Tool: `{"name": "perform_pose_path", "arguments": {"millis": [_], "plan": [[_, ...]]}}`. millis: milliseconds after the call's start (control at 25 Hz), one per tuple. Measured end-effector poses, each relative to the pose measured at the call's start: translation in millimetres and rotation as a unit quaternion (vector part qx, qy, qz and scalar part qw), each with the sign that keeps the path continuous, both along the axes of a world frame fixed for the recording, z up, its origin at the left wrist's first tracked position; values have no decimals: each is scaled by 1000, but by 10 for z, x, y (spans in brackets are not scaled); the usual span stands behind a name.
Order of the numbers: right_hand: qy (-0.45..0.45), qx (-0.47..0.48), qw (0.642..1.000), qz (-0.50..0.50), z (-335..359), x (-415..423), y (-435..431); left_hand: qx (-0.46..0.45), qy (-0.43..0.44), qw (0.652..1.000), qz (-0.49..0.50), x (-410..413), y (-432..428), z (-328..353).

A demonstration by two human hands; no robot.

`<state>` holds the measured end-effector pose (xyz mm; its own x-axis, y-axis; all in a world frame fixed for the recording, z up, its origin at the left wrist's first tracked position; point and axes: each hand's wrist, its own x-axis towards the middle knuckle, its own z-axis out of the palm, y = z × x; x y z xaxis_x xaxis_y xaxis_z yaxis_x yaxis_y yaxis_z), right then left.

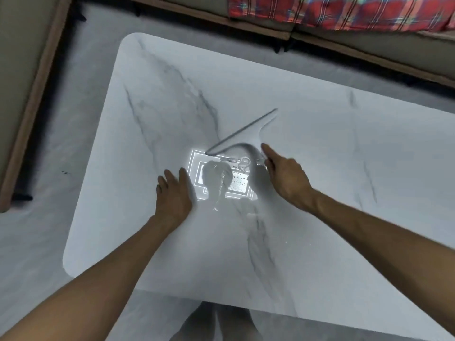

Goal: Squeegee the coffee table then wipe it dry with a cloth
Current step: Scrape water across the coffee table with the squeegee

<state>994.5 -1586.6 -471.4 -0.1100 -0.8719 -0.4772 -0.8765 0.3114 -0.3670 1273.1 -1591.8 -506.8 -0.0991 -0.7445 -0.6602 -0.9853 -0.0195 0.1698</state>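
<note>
Soft, even, slightly dim light fills the room. A bright ceiling-lamp reflection glares off the glossy white marble-patterned coffee table (320, 193) at centre, with a dark head-shaped silhouette inside it. Shadows are faint. Edges bow outward toward twelve and nine o'clock; everything looks a touch blurred.

A grey floor (81, 99) surrounds the furniture; a beige sofa (369, 49) with wooden trim lines the far side, a red plaid blanket (344, 11) draped across it.
</note>
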Motion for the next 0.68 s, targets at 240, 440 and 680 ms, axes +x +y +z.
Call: {"name": "perform_pose_path", "arguments": {"millis": [240,440,680], "plan": [[71,111,991,33,393,-387,1140,20,-29,999,23,35,445,-97],[19,34,998,-44,663,-381,839,47,-28,999,5,113,524,-232],[-54,-8,968,-245,115,131,-904,37,-11,999,-3,173,539,-350]]}}
